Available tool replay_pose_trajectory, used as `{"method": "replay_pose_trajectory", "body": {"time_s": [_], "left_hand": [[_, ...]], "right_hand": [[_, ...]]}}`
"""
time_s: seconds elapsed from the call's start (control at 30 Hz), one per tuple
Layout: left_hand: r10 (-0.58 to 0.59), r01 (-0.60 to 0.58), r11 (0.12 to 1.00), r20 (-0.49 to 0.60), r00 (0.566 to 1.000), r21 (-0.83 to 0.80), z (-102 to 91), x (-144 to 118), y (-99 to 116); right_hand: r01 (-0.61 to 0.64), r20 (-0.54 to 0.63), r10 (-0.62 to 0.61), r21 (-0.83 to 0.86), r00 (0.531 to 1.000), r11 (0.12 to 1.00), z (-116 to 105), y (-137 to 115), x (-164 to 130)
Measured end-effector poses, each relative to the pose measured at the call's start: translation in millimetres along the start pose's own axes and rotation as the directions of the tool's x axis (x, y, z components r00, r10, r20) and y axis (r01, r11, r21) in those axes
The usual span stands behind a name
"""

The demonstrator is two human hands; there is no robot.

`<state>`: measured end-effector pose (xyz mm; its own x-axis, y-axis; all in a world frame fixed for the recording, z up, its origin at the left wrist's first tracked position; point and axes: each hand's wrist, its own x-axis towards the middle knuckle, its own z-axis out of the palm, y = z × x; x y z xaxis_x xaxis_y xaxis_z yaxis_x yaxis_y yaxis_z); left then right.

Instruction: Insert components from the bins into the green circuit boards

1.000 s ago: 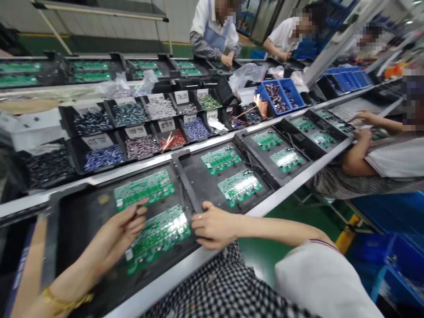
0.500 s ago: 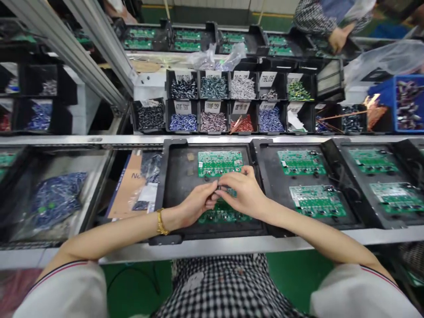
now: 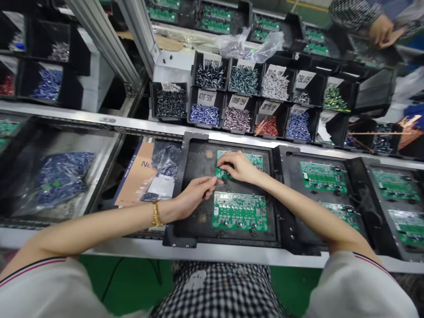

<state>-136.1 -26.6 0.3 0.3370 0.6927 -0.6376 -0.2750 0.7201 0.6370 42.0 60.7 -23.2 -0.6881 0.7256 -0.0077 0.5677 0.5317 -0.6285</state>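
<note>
Green far board [image 3: 251,160] in the black tray [image 3: 195,163] lies under my right hand [image 3: 239,168], fingertips pinched down on it; my left hand [image 3: 195,196] pinches something small just beside, contents unclear.

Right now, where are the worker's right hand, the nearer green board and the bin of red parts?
right hand [image 3: 240,168], head view, back of the hand.
nearer green board [image 3: 240,211], head view, board's middle.
bin of red parts [image 3: 266,126], head view, the red heap.
</note>
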Motion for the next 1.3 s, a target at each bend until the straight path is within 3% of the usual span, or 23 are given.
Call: {"method": "replay_pose_trajectory", "body": {"time_s": [0.27, 0.4, 0.53, 0.63, 0.7, 0.77, 0.8, 0.83, 0.9, 0.93, 0.97, 1.0, 1.07, 1.2, 1.3], "left_hand": [[-0.044, 0.042, 0.999, -0.054, 0.998, -0.028, -3.3, 8.0, 7.9], [-0.094, 0.093, 0.99, -0.001, 0.996, -0.108, -6.7, 14.2, 6.4], [-0.051, 0.055, 0.992, 0.037, 0.998, -0.111, -5.9, 17.0, -0.1], [0.011, -0.008, 0.999, 0.086, 0.996, -0.034, -1.6, 14.6, 0.5], [0.002, -0.027, 0.986, 0.152, 0.988, 0.162, 1.7, 17.2, 12.0], [0.054, -0.151, 0.87, 0.215, 0.975, 0.469, 5.0, 31.0, 34.5], [0.134, -0.263, 0.746, 0.248, 0.959, 0.612, 6.9, 43.5, 48.7], [0.297, -0.406, 0.568, 0.281, 0.913, 0.716, 9.1, 59.7, 63.5], [0.629, -0.583, 0.162, 0.372, 0.682, 0.796, 14.9, 100.4, 90.4], [0.665, -0.591, -0.003, 0.443, 0.601, 0.807, 18.4, 122.5, 100.9], [0.666, -0.57, -0.111, 0.487, 0.566, 0.814, 22.1, 143.8, 109.0], [0.651, -0.542, -0.184, 0.515, 0.558, 0.82, 26.0, 163.3, 114.6], [0.604, -0.499, -0.224, 0.521, 0.603, 0.837, 33.0, 193.7, 120.5], [0.55, -0.482, -0.052, 0.428, 0.717, 0.875, 39.8, 218.1, 126.7], [0.573, -0.506, -0.014, 0.422, 0.703, 0.862, 41.3, 214.3, 134.7]], "right_hand": [[0.047, 0.052, -0.039, -0.169, 0.998, 0.984, -0.4, -2.6, -3.0], [0.0, 0.023, 0.006, -0.246, 1.0, 0.969, 1.1, -7.5, -6.1], [-0.119, -0.088, 0.109, -0.122, 0.99, 0.985, -3.3, -21.6, -14.0], [-0.077, -0.056, 0.075, -0.034, 0.996, 0.996, -11.0, -36.1, -22.8], [-0.054, -0.043, 0.051, -0.076, 0.998, 0.996, -16.6, -43.6, -31.1], [-0.077, -0.102, 0.064, -0.138, 0.993, 0.987, -20.1, -48.8, -41.5], [-0.094, -0.138, 0.072, -0.162, 0.988, 0.982, -20.1, -51.0, -47.3], [-0.107, -0.167, 0.078, -0.178, 0.983, 0.978, -18.4, -53.3, -53.0], [-0.109, -0.165, 0.079, -0.181, 0.983, 0.977, -9.8, -58.6, -63.2], [-0.093, -0.124, 0.073, -0.163, 0.99, 0.982, -3.2, -61.5, -67.4], [-0.07, -0.064, 0.062, -0.135, 0.996, 0.988, 4.3, -64.3, -70.8], [-0.049, 0.001, 0.049, -0.103, 0.999, 0.994, 11.9, -66.8, -73.5], [-0.018, 0.103, 0.023, -0.047, 0.994, 0.999, 25.5, -70.2, -77.0], [-0.002, 0.135, 0.004, -0.018, 0.991, 1.0, 38.1, -70.2, -80.8], [0.014, 0.137, -0.011, -0.025, 0.991, 1.0, 39.0, -68.1, -83.0]]}}
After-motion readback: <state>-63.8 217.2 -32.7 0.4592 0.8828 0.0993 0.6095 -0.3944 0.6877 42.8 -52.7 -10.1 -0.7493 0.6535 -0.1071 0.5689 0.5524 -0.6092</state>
